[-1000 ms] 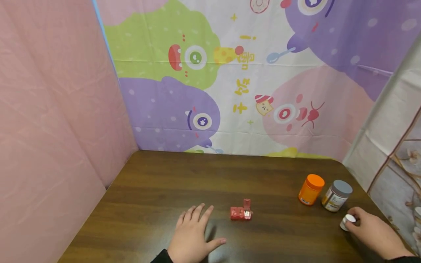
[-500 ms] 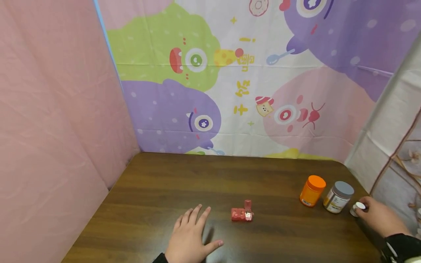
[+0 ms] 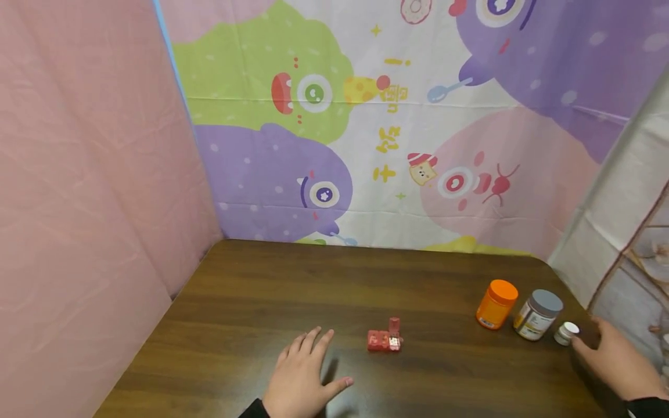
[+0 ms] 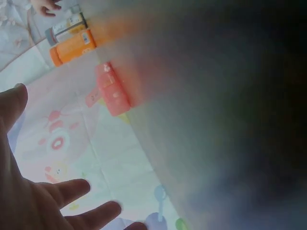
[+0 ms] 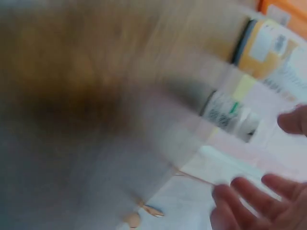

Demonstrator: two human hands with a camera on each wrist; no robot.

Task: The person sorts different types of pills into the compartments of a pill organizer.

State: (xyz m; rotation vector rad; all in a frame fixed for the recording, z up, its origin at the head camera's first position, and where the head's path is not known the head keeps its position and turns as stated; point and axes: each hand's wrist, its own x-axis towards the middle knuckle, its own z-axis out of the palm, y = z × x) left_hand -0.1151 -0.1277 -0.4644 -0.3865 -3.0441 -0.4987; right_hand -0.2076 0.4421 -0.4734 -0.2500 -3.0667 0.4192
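Observation:
A small white bottle stands at the right of the table, to the right of the grey-lidded jar. Just right of it is my right hand, thumb and fingers spread apart and holding nothing; the right wrist view shows a gap between them and the white bottle. My left hand is at the front of the table with its fingers spread and nothing in it. A small red pill box lies to the right of that hand, one lid standing up. In the left wrist view the pill box is apart from the fingers.
An orange jar and a grey-lidded jar stand side by side left of the white bottle. The brown wooden table meets a printed curtain at its back edge. A pink cloth hangs at the left.
My right hand moved the small white bottle back beside the grey-lidded jar, then let it go and drew off to the right. My left hand has barely moved.

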